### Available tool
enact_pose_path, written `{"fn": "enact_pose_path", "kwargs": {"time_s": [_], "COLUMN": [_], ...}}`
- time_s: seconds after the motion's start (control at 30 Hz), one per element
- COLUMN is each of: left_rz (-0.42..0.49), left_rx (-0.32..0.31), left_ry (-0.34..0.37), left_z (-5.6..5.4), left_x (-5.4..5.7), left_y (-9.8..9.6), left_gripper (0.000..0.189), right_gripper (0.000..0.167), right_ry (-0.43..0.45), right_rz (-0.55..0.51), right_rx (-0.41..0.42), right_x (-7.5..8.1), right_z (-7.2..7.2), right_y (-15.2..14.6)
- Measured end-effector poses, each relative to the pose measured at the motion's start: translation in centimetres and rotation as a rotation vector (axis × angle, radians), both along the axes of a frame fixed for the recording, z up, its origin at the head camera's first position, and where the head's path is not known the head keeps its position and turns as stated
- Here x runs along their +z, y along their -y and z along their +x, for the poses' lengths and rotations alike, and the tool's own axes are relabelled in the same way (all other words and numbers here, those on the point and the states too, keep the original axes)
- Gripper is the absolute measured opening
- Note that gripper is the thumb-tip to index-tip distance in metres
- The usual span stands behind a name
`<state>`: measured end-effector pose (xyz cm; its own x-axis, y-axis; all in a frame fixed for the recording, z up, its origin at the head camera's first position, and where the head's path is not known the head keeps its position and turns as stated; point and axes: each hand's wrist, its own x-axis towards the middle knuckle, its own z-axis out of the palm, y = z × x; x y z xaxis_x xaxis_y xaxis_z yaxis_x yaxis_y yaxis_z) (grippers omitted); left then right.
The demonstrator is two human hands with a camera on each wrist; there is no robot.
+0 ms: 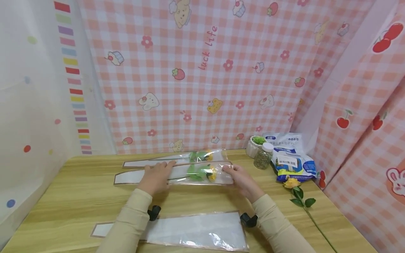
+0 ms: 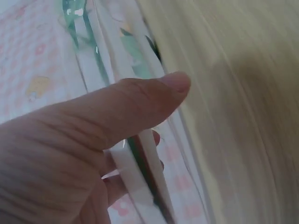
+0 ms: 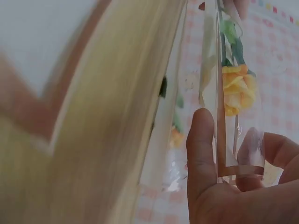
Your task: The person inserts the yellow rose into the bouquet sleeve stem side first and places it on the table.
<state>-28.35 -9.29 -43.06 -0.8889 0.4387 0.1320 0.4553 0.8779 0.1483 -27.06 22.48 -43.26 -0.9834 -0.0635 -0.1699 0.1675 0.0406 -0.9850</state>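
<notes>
In the head view a clear plastic flower sleeve [image 1: 193,177] with a white backing and brown edging holds a yellow rose [image 1: 211,174] with green leaves. My left hand [image 1: 157,177] grips it along the stem part, the thumb on one side and fingers behind in the left wrist view. At the wide end, my right hand [image 1: 242,178] pinches the sleeve's edge between thumb and fingers. Through the film the rose [image 3: 239,89] shows close to the right fingertips. Just behind lies a second sleeve [image 1: 139,163], also with a yellow rose inside.
A flat sleeve [image 1: 196,228] without a flower lies near the front edge. One loose yellow rose [image 1: 291,183] lies at the right, below a blue-and-white bag [image 1: 292,165]. A white-capped jar [image 1: 263,158] and a potted succulent [image 1: 254,147] stand by the checked curtain [image 1: 196,88].
</notes>
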Motion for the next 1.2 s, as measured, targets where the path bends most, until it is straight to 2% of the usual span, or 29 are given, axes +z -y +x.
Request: {"fn": "enact_pose_path", "kwargs": {"time_s": [0.1, 0.27, 0.47, 0.67, 0.77, 0.9, 1.03, 1.2], "left_rz": [-0.021, 0.006, 0.014, 0.046, 0.045, 0.043, 0.072, 0.099], "left_rx": [0.006, 0.035, 0.080, 0.089, 0.098, 0.113, 0.127, 0.125], "left_ry": [-0.011, 0.023, 0.030, 0.084, 0.101, 0.130, 0.170, 0.201], "left_z": [0.0, -0.2, -0.6, -0.9, -1.0, -0.9, -0.5, 0.1], "left_x": [-0.3, -0.6, -1.1, -1.2, -1.0, -0.7, -0.1, 1.5], "left_y": [0.5, 1.4, 2.7, 3.4, 3.7, 4.1, 4.4, 4.5], "left_gripper": [0.076, 0.069, 0.075, 0.082, 0.082, 0.081, 0.082, 0.079], "right_gripper": [0.042, 0.042, 0.035, 0.027, 0.026, 0.033, 0.037, 0.040], "right_ry": [0.035, 0.074, 0.083, 0.057, 0.063, 0.084, 0.075, -0.019], "right_rz": [0.002, 0.066, 0.126, 0.159, 0.147, 0.100, 0.163, 0.300], "right_rx": [0.018, 0.018, 0.032, 0.030, 0.007, -0.015, -0.049, -0.044], "right_x": [-0.4, -0.8, -1.1, -0.9, -0.8, -0.8, -0.5, 0.2], "right_z": [-0.6, -1.6, -2.4, -2.9, -3.3, -3.7, -3.8, -3.2], "right_y": [-0.8, -2.0, -3.2, -3.9, -4.1, -4.0, -3.9, -3.5]}}
